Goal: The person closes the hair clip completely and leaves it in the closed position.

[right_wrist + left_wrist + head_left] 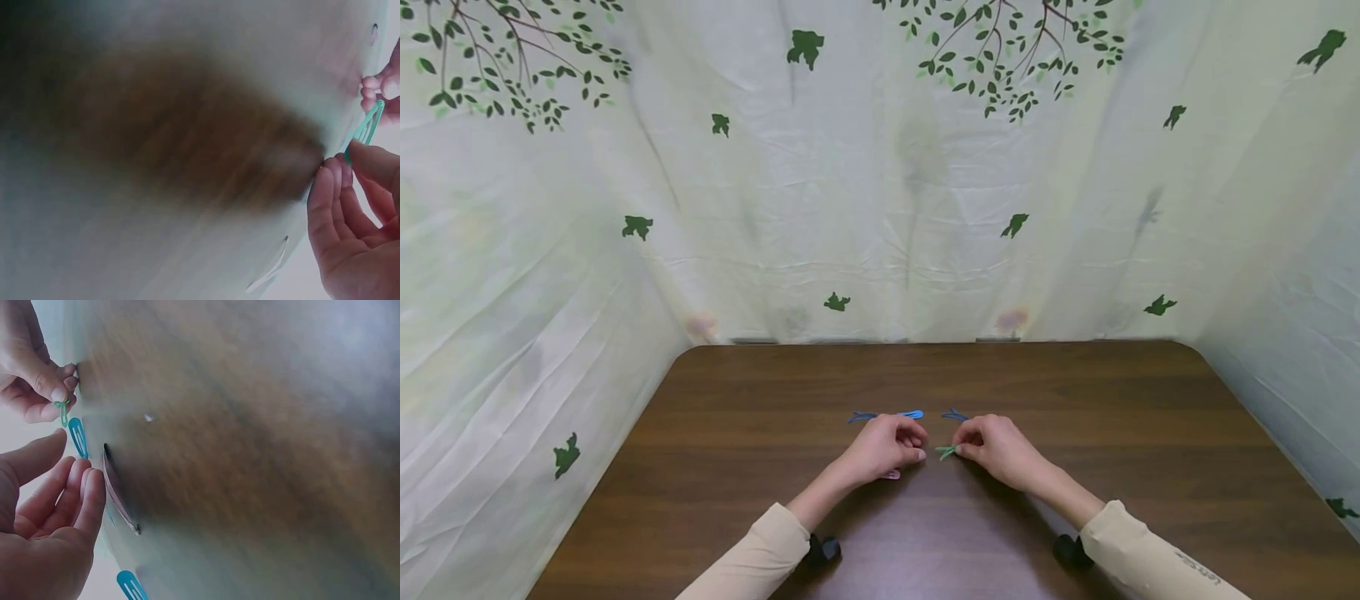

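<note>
The right hand [997, 454] is pinching a green hair clip [948, 450] by one end over the bench [775, 383], its free end pointing toward the left hand [889, 446], whose thumb and fingers are standing apart, holding nothing. A pink clip [891, 475] is lying near the left hand. That small grip is looking risky: a twist or a nudge could be sending the green one slipping.

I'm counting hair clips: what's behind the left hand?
In the head view, blue clip ends show on either side behind the left hand; it hides whether they join.
</note>
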Motion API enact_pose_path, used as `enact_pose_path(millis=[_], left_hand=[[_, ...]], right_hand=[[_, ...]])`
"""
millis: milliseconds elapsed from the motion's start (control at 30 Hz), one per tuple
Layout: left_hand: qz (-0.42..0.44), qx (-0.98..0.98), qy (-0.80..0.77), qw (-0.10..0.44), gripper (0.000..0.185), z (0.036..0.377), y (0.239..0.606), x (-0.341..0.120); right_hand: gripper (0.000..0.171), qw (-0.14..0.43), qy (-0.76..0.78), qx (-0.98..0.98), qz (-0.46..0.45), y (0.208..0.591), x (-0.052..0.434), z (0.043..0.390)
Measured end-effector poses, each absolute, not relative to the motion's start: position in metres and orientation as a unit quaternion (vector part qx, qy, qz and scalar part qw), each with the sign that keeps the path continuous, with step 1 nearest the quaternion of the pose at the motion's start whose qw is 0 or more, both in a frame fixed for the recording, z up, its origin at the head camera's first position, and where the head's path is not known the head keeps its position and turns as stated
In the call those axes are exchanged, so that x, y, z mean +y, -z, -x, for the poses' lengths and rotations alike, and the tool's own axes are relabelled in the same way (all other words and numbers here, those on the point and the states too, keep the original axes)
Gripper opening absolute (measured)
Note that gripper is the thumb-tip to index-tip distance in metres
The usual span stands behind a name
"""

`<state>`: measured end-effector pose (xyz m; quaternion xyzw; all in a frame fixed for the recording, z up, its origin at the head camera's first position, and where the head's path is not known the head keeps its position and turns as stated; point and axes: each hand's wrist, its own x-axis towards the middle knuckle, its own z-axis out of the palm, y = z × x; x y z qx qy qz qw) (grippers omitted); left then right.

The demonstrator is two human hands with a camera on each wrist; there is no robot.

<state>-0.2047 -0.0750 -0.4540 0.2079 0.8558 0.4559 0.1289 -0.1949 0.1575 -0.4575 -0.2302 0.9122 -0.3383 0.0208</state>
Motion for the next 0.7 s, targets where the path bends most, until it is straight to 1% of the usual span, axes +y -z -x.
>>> enact_pose_path(millis=[133,333,433,533,700], left_hand=[[-0.22,0.858,-0.453,0.106,0.022,0.204,0.454,-0.078],[-0.22,0.85,-0.472,0.081,0.023,0.201,0.451,-0.083],[-0.218,0.845,-0.482,0.072,0.023,0.199,0.448,-0.085],[-0.221,0.84,-0.491,0.063,0.024,0.197,0.446,-0.087],[-0.217,0.834,-0.504,0.053,0.025,0.19,0.441,-0.091]], right_hand=[[0.008,0.016,0.352,0.908,0.225,0.457,0.156,0.192],[0.002,-0.009,0.368,0.907,0.206,0.455,0.155,0.185],[0.004,-0.025,0.379,0.906,0.187,0.452,0.154,0.181],[0.012,-0.043,0.398,0.9,0.171,0.45,0.153,0.176],[0.015,-0.081,0.429,0.886,0.157,0.448,0.15,0.167]])
